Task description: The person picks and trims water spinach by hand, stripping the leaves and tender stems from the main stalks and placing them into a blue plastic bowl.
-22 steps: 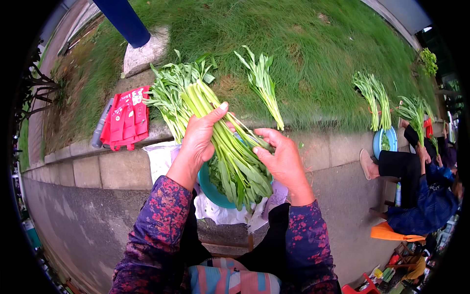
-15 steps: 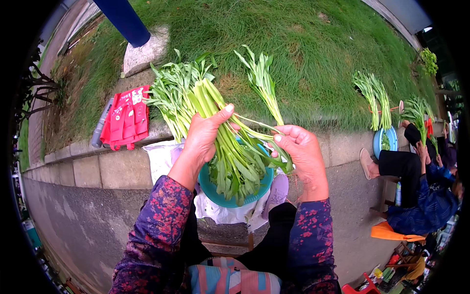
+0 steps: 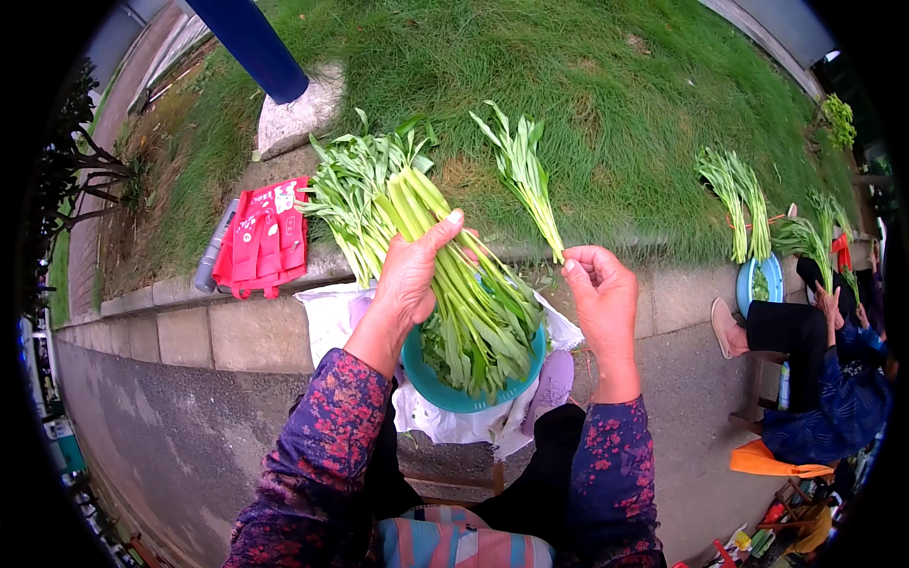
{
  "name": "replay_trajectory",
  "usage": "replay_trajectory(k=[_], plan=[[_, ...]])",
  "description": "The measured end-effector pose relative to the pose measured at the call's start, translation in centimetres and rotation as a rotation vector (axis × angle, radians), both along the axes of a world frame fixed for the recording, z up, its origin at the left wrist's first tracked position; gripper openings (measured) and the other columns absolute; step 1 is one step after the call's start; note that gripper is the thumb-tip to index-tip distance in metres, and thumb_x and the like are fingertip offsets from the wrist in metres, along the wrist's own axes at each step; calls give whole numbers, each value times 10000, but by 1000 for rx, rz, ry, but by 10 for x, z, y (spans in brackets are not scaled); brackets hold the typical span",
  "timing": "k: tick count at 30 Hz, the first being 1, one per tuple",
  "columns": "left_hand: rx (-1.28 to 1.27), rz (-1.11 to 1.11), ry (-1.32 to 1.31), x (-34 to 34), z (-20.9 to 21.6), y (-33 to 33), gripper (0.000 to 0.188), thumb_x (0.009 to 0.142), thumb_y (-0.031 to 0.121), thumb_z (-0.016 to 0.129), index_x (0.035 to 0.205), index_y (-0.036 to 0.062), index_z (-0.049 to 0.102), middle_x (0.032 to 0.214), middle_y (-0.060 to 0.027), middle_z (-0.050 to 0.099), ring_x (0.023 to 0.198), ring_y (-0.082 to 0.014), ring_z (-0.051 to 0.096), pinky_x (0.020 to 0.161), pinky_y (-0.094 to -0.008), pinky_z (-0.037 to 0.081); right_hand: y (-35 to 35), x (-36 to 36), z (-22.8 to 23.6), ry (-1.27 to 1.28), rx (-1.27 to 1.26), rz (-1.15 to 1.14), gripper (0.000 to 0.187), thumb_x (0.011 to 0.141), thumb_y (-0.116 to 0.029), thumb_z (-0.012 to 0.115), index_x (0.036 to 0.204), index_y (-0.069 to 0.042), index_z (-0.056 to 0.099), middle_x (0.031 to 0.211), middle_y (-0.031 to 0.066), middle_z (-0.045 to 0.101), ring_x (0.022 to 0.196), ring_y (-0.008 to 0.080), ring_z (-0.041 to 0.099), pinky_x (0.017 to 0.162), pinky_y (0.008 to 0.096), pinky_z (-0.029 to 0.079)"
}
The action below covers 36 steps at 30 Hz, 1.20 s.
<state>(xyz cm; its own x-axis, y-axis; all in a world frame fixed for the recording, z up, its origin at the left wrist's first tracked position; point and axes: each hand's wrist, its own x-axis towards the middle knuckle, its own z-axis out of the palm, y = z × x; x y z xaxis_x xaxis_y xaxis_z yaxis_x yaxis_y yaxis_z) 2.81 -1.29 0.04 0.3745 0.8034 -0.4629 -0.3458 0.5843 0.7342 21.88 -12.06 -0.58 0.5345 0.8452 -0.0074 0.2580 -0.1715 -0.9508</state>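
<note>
My left hand (image 3: 412,276) is wrapped round a thick bunch of leafy greens (image 3: 473,317), its pale cut stems up and its leaves hanging down over a teal basin (image 3: 447,402). More loose leaves lie in the basin. To the right, my right hand (image 3: 603,295) has thumb and forefinger pinched together; what is between them, if anything, I cannot make out. Its fingertips are at the stem ends of a small bunch of greens (image 3: 530,180) lying on the grass edge; whether they touch is unclear. Behind my left hand lies a larger pile of greens (image 3: 355,185).
White sacking (image 3: 327,322) lies around the basin, with a purple shoe (image 3: 554,383) beside it. A red bag (image 3: 265,237) rests on the stone kerb (image 3: 251,336). A blue post (image 3: 251,47) stands behind. At right, another person (image 3: 819,417) sits handling greens near a blue basin (image 3: 759,276).
My right hand has come away from the bunch in my left hand, rightward, and the leaf it pinched no longer shows in it. The whole view has shifted slightly.
</note>
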Motion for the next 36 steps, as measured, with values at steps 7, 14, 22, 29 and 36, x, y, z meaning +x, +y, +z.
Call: replay_trajectory(k=[7,14,22,29,36], plan=[[-57,-57,-52,12,2,-11,301,893,300,618,1004,34,535,913,-145,631,794,-256,654,699,-352,546,9,-33,15,-101,157,87,79,807,-10,642,885,0,643,808,93,663,710,142,638,667,269,507],[-46,-101,-86,15,-2,-15,305,912,316,586,1033,39,544,991,-143,638,867,-211,629,768,-347,535,9,-46,19,-269,178,262,87,761,-39,661,847,-44,655,741,84,587,709,260,585,652,357,462],[-27,-201,-189,16,0,-17,402,946,331,515,1202,22,499,1168,-149,581,1030,-230,584,906,-373,481,11,-46,10,-449,214,227,129,795,-39,656,921,-25,678,748,87,585,693,230,590,613,317,456],[-8,-216,-159,16,-3,-19,422,946,340,515,1231,30,486,1208,-139,566,1101,-224,547,969,-383,434,9,-57,14,-637,14,155,135,807,-127,622,919,-53,641,778,100,547,769,307,556,708,415,429],[-57,-214,-201,13,-4,-19,479,934,363,531,1275,36,458,1263,-133,530,1138,-241,521,993,-390,407,9,-49,2,-420,63,207,122,823,-132,612,921,-73,653,817,96,569,818,304,553,731,426,427]])
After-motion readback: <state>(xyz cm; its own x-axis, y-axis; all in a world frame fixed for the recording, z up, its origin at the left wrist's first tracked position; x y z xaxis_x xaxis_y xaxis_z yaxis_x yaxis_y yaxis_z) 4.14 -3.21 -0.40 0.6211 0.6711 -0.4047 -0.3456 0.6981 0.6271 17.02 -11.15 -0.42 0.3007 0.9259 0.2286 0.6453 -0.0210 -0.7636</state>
